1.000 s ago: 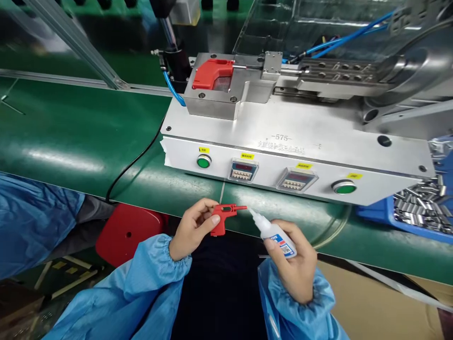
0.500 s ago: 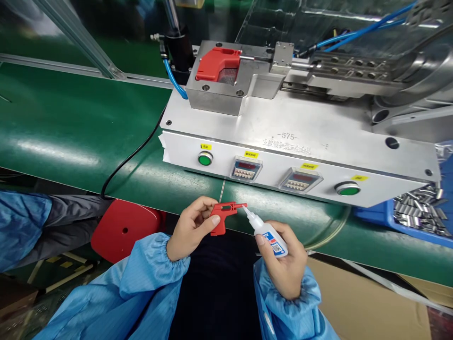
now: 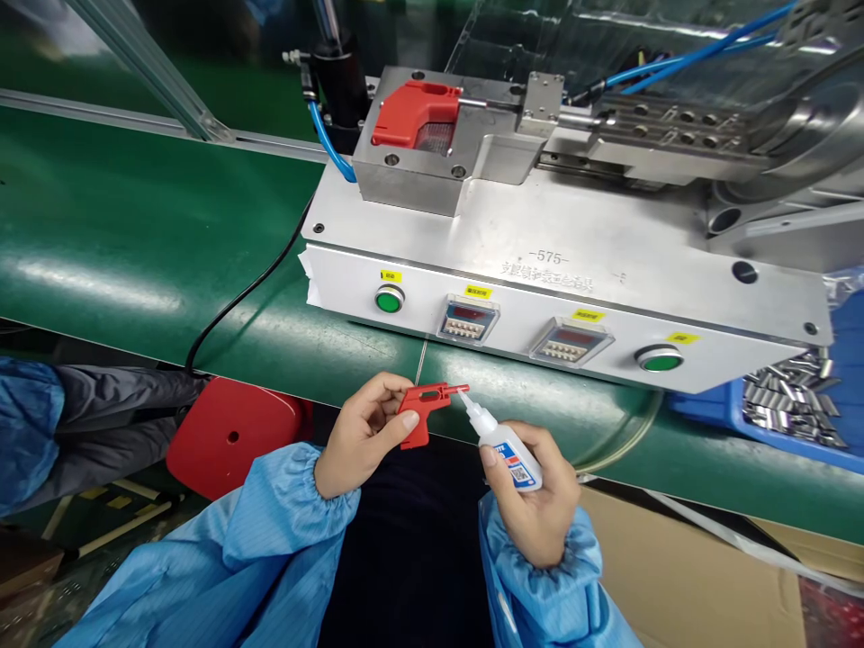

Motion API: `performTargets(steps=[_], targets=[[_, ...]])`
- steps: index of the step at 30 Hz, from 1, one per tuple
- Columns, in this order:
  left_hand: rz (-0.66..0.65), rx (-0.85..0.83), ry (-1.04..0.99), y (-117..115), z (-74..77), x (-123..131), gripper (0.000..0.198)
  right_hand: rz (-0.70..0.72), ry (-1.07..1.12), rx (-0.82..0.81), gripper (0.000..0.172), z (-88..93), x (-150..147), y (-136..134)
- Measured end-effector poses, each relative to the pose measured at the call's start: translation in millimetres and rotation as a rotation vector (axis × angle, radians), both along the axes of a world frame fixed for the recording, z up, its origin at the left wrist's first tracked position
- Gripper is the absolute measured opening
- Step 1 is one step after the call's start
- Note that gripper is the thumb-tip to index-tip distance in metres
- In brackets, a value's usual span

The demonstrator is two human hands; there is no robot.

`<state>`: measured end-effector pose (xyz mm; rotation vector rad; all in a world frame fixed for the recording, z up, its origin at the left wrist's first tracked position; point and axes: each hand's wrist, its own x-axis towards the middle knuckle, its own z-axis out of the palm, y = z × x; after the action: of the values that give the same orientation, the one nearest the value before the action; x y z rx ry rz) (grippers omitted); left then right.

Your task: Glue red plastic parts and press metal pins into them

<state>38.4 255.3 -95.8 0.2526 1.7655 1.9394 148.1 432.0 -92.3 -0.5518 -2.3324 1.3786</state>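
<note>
My left hand (image 3: pixel 361 432) pinches a small red plastic part (image 3: pixel 424 409) shaped like an L, held just over the near edge of the green belt (image 3: pixel 135 234). My right hand (image 3: pixel 533 499) is wrapped round a small white glue bottle (image 3: pixel 503 441) with a blue and red label. The bottle's nozzle tip touches the right end of the red part. Both sleeves are light blue.
A metal machine (image 3: pixel 560 279) with two green buttons and two counters stands on the belt; a second red part (image 3: pixel 411 112) sits in its fixture. A blue tray of metal pins (image 3: pixel 789 409) lies at right. A red stool (image 3: pixel 233 436) and another person's sleeve (image 3: pixel 27 423) are at left.
The glue bottle's nozzle has closed the small gap and now touches the tip of the red part. Both hands have stayed near the belt's edge.
</note>
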Motion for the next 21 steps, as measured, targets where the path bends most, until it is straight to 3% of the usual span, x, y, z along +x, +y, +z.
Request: performTargets(steps=[10, 16, 21], targets=[[0.007, -0.029, 0.022, 1.0, 2.0, -0.6, 0.030, -0.007, -0.024, -0.019, 0.012, 8.1, -2.4, -2.1], [0.007, -0.044, -0.003, -0.9, -1.5, -3.0, 0.030, 0.010, 0.008, -0.099, 0.013, 0.2, 0.2, 6.2], [-0.048, -0.123, -0.006, -7.3, -9.4, -24.2, 0.039, -0.032, -0.003, -0.175, 0.020, -11.1, 3.0, 27.3]])
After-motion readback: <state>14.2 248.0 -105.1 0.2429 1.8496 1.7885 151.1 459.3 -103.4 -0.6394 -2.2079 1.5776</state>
